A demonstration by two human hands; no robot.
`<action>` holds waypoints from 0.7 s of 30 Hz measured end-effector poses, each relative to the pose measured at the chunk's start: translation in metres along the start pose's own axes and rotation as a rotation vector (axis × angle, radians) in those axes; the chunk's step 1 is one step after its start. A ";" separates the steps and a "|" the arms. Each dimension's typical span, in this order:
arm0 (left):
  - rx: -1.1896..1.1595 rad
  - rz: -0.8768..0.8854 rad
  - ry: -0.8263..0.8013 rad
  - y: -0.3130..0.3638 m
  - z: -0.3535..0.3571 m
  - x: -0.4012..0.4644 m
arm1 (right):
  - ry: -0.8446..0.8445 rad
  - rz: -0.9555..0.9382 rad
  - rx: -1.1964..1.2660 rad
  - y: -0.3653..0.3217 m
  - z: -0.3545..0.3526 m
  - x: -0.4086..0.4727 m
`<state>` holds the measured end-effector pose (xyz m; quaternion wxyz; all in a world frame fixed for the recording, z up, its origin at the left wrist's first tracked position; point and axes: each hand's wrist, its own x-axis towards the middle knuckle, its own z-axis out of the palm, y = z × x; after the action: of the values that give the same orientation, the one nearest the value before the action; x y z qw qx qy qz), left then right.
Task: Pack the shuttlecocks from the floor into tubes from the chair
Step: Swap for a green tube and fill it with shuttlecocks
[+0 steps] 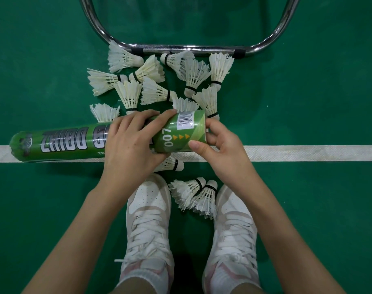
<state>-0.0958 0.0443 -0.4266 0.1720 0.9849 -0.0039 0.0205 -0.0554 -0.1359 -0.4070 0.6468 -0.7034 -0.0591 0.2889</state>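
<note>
A long green cardboard shuttlecock tube point(74, 143) lies level across the white court line point(308, 153), held just above it by both hands. Its silver lettering, upside down to the camera, reads "ZHIBO" at the left part; the next word is hidden under the left hand. Toward the tube's right end the wrapper shows "007", a row of small orange arrowheads and a white barcode sticker. The left hand point(132, 145) wraps over the tube's middle, fingers curled across the top and closed on it. The right hand point(221, 147) cups the tube's right end, thumb pressed on the near side and fingers bent behind the rim; whether that end is capped cannot be told. Beyond the tube, white feather shuttlecocks with black-banded cork bases point(155, 92) lie scattered on the green court floor point(43, 60), reaching up to the chrome tubular chair base point(181, 48). On the near side of the tube, more shuttlecocks lie between a pair of white lace-up sneakers point(148, 225).
</note>
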 end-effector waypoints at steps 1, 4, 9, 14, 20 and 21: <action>-0.004 0.000 0.002 0.000 0.000 0.000 | -0.007 -0.001 0.003 0.000 0.000 0.000; -0.007 -0.008 0.008 0.001 -0.001 0.000 | -0.043 0.002 0.035 0.002 0.000 0.002; -0.009 -0.007 0.011 0.002 -0.001 -0.002 | -0.153 0.038 0.139 0.000 -0.002 0.005; -0.008 0.011 0.006 0.002 0.000 -0.003 | -0.233 0.056 0.173 0.000 -0.005 0.005; -0.016 0.026 0.029 0.003 0.000 -0.002 | -0.253 0.052 0.183 -0.001 -0.009 0.004; -0.016 0.030 0.030 0.003 0.000 -0.001 | -0.240 0.051 0.184 -0.002 -0.010 0.004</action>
<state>-0.0966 0.0414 -0.4252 0.1796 0.9829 -0.0160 0.0379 -0.0471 -0.1423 -0.4065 0.6893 -0.6027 -0.0913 0.3915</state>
